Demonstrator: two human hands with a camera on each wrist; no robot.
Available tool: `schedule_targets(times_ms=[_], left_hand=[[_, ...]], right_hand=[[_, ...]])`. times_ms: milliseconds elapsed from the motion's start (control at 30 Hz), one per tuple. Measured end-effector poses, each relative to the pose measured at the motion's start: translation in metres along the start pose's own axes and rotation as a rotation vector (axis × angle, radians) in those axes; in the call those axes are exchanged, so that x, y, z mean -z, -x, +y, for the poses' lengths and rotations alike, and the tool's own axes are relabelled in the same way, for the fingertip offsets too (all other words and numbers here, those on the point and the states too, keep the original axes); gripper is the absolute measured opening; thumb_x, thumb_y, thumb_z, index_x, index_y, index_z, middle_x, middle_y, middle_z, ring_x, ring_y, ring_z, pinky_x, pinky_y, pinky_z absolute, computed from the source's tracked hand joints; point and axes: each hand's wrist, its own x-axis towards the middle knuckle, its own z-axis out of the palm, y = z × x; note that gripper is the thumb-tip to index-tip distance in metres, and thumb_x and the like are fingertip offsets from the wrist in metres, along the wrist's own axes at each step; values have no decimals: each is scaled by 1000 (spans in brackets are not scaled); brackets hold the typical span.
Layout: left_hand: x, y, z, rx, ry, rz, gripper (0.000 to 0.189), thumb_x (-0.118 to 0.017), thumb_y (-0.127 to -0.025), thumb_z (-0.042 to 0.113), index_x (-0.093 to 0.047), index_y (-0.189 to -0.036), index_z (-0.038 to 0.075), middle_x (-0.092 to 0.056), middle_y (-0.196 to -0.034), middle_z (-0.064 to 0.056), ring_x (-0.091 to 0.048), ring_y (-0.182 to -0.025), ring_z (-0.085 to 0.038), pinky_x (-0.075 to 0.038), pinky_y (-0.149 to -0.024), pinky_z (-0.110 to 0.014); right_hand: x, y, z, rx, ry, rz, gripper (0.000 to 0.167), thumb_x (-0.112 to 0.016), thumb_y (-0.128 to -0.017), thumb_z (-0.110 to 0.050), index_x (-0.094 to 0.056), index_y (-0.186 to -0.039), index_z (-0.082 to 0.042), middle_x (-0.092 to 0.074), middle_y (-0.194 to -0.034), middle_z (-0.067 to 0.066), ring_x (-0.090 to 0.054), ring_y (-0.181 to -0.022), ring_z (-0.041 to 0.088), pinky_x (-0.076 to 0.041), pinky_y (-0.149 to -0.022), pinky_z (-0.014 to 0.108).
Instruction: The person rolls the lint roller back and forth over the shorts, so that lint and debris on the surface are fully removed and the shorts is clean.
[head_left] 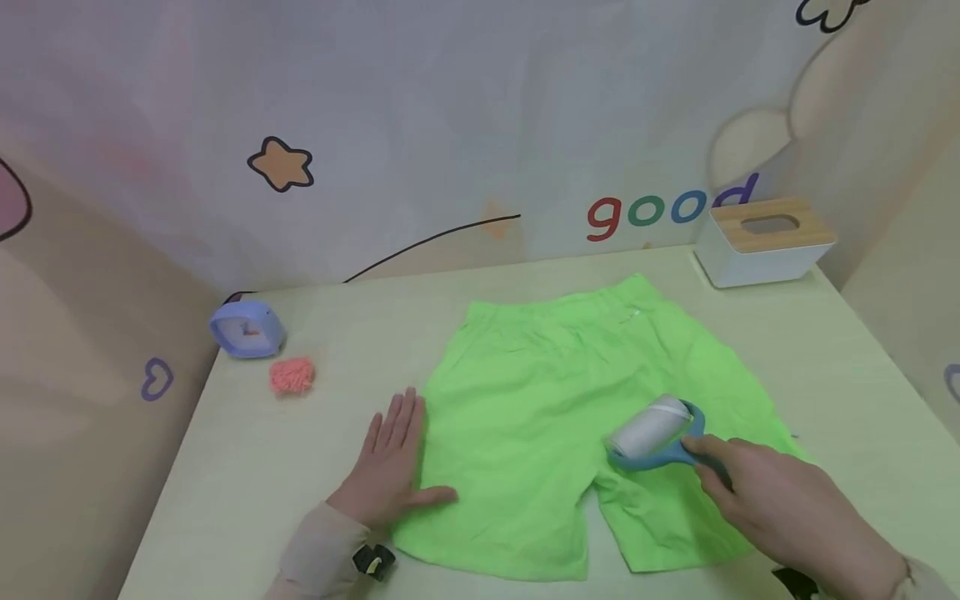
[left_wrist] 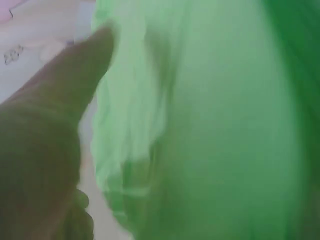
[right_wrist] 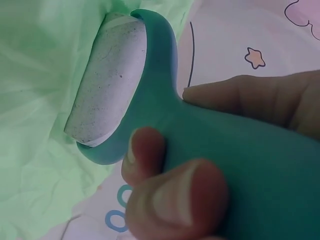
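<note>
Bright green shorts (head_left: 525,400) lie spread on the pale table, waistband toward the wall and legs toward me. My left hand (head_left: 390,467) rests flat at their left edge, fingers straight and thumb over the fabric. In my right hand (head_left: 787,500) is the blue handle of a lint roller (head_left: 652,429), its white roll over the shorts near the crotch. The right wrist view shows the lint roller's white sheet (right_wrist: 107,80) dotted with small dark specks, right at the green cloth. The left wrist view is blurred, mostly green fabric beside the thumb.
A blue-purple clock (head_left: 247,329) stands at the table's back left corner, with a fuzzy pink bundle (head_left: 292,376) in front of it. A white tissue box (head_left: 765,250) with a wooden lid sits at the back right. A printed wall (head_left: 450,125) rises behind the table.
</note>
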Motion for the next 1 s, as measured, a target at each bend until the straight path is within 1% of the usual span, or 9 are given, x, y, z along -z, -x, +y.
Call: schedule_targets(times_ms=[67, 133, 200, 333, 433, 533, 667, 833, 1000], left_hand=[[-6, -6, 5, -40, 41, 32, 112, -64, -84, 61, -4, -153, -4, 0, -160, -23, 1, -147, -39, -7, -116, -53], [-11, -10, 7, -60, 63, 39, 110, -65, -85, 58, -6, -154, -4, -2, -160, -22, -1, -147, -39, -10, -116, -52], [-17, -11, 7, -55, 57, 26, 115, -68, -81, 61, -7, -153, -5, -2, -160, -23, -2, -146, -39, -12, -116, -52], [-24, -12, 2, -43, 30, 5, 126, -71, -72, 66, -6, -153, -6, 1, -161, -21, 1, -147, -38, -10, -117, -52], [-26, -15, -2, -64, 39, 21, 130, -71, -70, 69, -4, -153, -6, 2, -161, -21, 2, -147, -38, -10, -116, -54], [-30, -17, -6, -88, 56, 36, 132, -68, -70, 73, -2, -153, -6, 3, -161, -21, 3, -147, -39, -10, -116, -55], [-33, -18, -8, -96, 72, 45, 133, -66, -69, 75, -2, -153, -6, 4, -161, -21, 4, -147, -38, -9, -116, -55], [-30, -18, -6, -78, 36, 21, 133, -68, -69, 73, -1, -153, -5, 6, -161, -20, 6, -147, -36, -7, -117, -51], [-28, -17, -5, -66, -6, 24, 131, -68, -70, 72, -2, -153, -6, 4, -161, -21, 4, -147, -36, -9, -117, -51]], right_hand=[[-1, -3, -4, 4, -12, -8, 36, -57, -97, -24, -62, -130, -10, -42, -65, -8, -36, -52, 8, -31, -45, 28], [-2, -6, -7, 9, -20, 6, 34, -57, -97, -22, -62, -128, -9, -43, -65, -8, -36, -53, 9, -31, -44, 28], [-4, -10, -11, 21, -22, 33, 31, -57, -97, -20, -63, -125, -9, -45, -66, -8, -37, -54, 9, -31, -45, 28], [-10, -20, -19, 59, -11, 117, 28, -56, -97, -17, -64, -121, -6, -50, -69, -6, -37, -53, 8, -31, -43, 28], [-12, -31, -25, 75, -14, 147, 29, -53, -97, -15, -63, -122, -2, -51, -67, -4, -37, -52, 9, -32, -41, 28], [-11, -43, -30, 83, -15, 148, 31, -50, -97, -13, -61, -123, 0, -47, -64, -3, -38, -50, 10, -32, -40, 28], [-8, -60, -34, 108, -14, 142, 30, -48, -97, -11, -60, -121, 2, -42, -59, -3, -37, -47, 10, -32, -38, 28], [-6, -81, -39, 129, -24, 135, 28, -47, -97, -9, -61, -118, 3, -41, -57, -2, -38, -46, 11, -32, -38, 28], [-2, -105, -42, 135, -40, 111, 26, -46, -97, -10, -60, -116, 2, -44, -58, -1, -40, -47, 13, -33, -39, 29]])
